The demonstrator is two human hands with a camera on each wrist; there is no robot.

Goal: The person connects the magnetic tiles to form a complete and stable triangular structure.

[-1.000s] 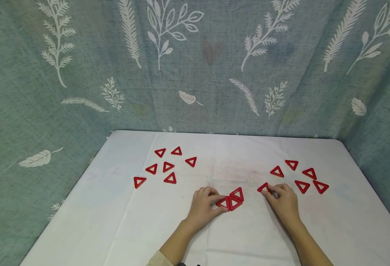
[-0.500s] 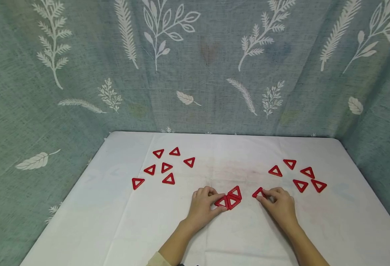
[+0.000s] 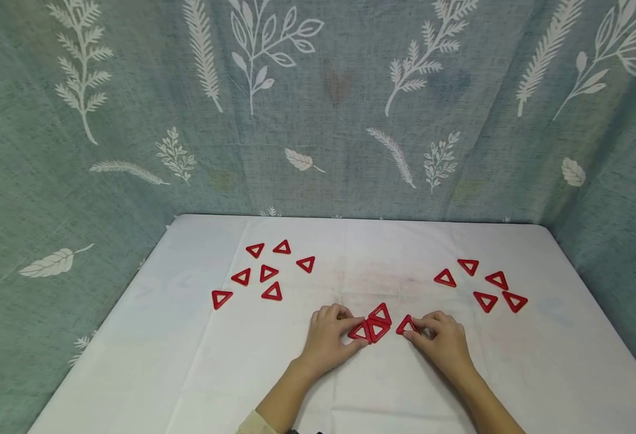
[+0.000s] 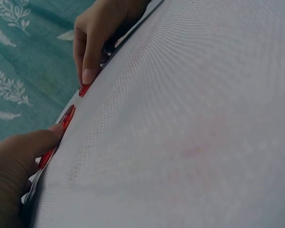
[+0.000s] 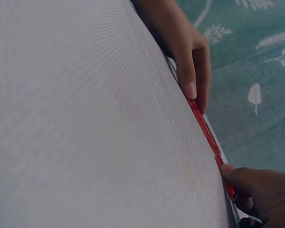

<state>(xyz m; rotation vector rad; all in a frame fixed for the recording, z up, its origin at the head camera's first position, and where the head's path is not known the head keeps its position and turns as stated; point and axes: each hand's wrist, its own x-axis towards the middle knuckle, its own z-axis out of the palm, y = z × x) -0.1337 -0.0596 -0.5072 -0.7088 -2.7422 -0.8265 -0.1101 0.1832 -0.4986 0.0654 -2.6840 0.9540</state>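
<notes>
My left hand [image 3: 328, 337] pinches a red triangular frame tile [image 3: 358, 333] between thumb and forefinger, flat on the table. Against that tile's right side lies a second red triangle [image 3: 378, 330], and a third triangle [image 3: 380, 313] adjoins it at the back. A short gap to the right, my right hand [image 3: 443, 342] pinches another red triangle [image 3: 406, 325] by its right part. In the left wrist view the tiles appear edge-on, with the right hand [image 4: 97, 42] beyond. The right wrist view shows the left hand [image 5: 187, 57] with red tile edges [image 5: 204, 126] beside it.
A white cloth [image 3: 274, 374] covers the table. Several loose red triangles [image 3: 269, 273] lie at the back left, and several more [image 3: 484, 301] at the back right. A green leaf-patterned curtain [image 3: 318, 132] stands behind the table and along its sides.
My right hand has brought its triangle left and toward the front, closer to the joined triangles. My left hand keeps its hold in nearly the same place. The view has shifted slightly.
</notes>
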